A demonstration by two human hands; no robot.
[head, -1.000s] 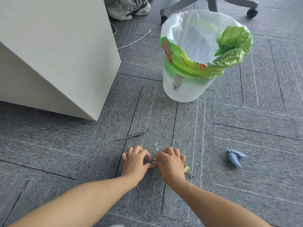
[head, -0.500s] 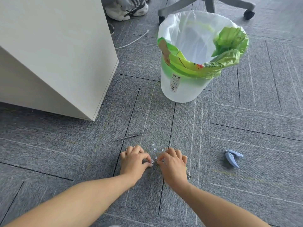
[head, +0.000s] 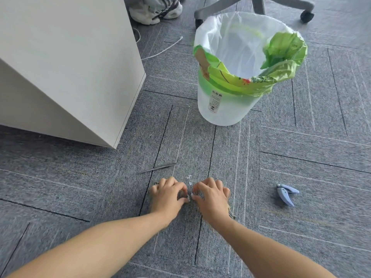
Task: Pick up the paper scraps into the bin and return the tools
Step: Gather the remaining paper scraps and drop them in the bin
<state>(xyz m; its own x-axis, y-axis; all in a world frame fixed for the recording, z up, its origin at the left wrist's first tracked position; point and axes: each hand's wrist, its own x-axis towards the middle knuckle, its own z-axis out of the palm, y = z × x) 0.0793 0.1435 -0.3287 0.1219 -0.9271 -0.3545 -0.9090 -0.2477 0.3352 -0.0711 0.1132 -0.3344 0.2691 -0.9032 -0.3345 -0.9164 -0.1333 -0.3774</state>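
Observation:
Small white paper scraps [head: 190, 177] lie on the grey carpet, with more scraps between my thumbs. My left hand [head: 168, 195] and my right hand [head: 212, 196] rest palm down side by side, fingers curled, thumb tips pinching at those scraps. Thin metal tweezers [head: 158, 168] lie just beyond my left hand. A blue hole punch [head: 286, 194] lies to the right. A metal clip [head: 232, 214] peeks out under my right wrist. The white bin [head: 224, 111] with its white liner stands further ahead.
A white cabinet [head: 84, 73] fills the left, its corner close to the tweezers. A green bag [head: 281, 55] hangs over the bin's rim. Behind the bin are an office chair's base [head: 259, 5], a shoe [head: 154, 13] and a white cable [head: 162, 50].
My two hands, touching a second ago, have drawn slightly apart, showing scraps between the thumbs. My right hand now covers most of the clip.

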